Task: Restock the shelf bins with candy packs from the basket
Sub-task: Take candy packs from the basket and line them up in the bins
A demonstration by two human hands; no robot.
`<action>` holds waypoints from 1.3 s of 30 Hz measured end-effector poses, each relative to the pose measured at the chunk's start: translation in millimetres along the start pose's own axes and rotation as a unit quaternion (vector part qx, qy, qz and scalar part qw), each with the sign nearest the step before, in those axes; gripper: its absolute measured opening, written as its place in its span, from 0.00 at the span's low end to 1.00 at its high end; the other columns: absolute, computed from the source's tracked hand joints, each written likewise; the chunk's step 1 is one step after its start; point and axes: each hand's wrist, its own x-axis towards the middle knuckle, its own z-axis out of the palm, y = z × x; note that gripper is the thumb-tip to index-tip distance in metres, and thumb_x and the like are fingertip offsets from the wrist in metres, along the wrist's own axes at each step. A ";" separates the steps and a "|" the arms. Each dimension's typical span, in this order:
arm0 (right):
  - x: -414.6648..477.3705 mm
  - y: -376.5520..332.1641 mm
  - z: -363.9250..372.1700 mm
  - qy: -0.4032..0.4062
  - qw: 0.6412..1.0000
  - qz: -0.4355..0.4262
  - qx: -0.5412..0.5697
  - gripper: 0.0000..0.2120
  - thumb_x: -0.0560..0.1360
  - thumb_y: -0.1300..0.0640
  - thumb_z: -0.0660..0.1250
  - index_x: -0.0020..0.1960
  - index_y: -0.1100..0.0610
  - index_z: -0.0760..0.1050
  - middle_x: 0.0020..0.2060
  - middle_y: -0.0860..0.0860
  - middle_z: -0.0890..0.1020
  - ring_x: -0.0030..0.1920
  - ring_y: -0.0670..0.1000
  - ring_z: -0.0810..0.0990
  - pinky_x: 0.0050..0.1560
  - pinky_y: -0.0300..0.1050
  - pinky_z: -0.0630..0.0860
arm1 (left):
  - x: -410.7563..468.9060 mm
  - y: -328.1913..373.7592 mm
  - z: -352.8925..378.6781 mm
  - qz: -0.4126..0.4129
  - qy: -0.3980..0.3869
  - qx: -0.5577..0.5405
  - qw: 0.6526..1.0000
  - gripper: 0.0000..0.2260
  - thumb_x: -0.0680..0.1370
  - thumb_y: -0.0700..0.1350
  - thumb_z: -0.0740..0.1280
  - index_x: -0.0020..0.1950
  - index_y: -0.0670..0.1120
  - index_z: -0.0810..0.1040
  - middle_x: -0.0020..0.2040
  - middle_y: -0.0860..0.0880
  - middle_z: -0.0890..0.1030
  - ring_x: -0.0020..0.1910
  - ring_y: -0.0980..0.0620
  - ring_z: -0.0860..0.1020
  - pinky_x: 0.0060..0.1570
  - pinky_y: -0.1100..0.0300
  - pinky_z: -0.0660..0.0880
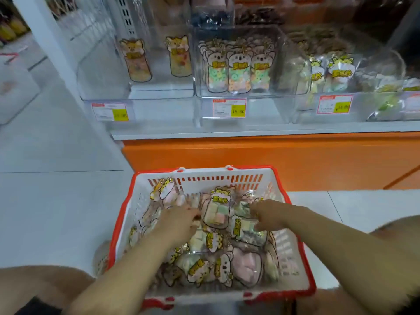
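**Mix-up risk at the bins**

The left hand [179, 220] and right hand [266, 214] lay among clear cartoon-labelled candy packs [217, 211] in the red-and-white plastic basket [204, 186]; whether either gripped 1 was unclear. Lookalike labels risked misfiling in the transparent shelf bins [102, 71] above.

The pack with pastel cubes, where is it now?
In the head view, the pack lies in the basket, near its far wall, between the left hand and the right hand.
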 end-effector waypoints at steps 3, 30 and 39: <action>15.0 5.3 26.4 -0.019 0.998 0.031 0.047 0.28 0.79 0.47 0.67 0.74 0.57 0.65 0.71 0.55 0.71 0.68 0.56 0.72 0.64 0.47 0.70 | -0.3 -20.2 28.0 -0.027 -0.097 -0.009 0.995 0.24 0.81 0.50 0.63 0.77 0.56 0.66 0.73 0.49 0.67 0.71 0.43 0.69 0.68 0.45 0.69; 8.2 -27.4 -40.8 0.235 0.819 0.016 0.524 0.09 0.78 0.51 0.68 0.50 0.58 0.77 0.45 0.58 0.83 0.41 0.54 0.82 0.45 0.54 0.82 | 16.8 37.1 -20.5 -0.115 -0.070 -0.678 0.723 0.20 0.79 0.61 0.63 0.59 0.47 0.81 0.56 0.48 0.86 0.54 0.50 0.83 0.60 0.51 0.78; 61.1 -42.8 26.7 0.085 0.841 0.063 0.530 0.22 0.81 0.43 0.61 0.60 0.60 0.77 0.51 0.55 0.79 0.47 0.54 0.79 0.50 0.51 0.75 | 17.0 -13.6 -2.2 -0.244 0.207 -0.633 0.705 0.10 0.81 0.51 0.67 0.50 0.45 0.78 0.51 0.47 0.82 0.53 0.44 0.79 0.56 0.48 0.73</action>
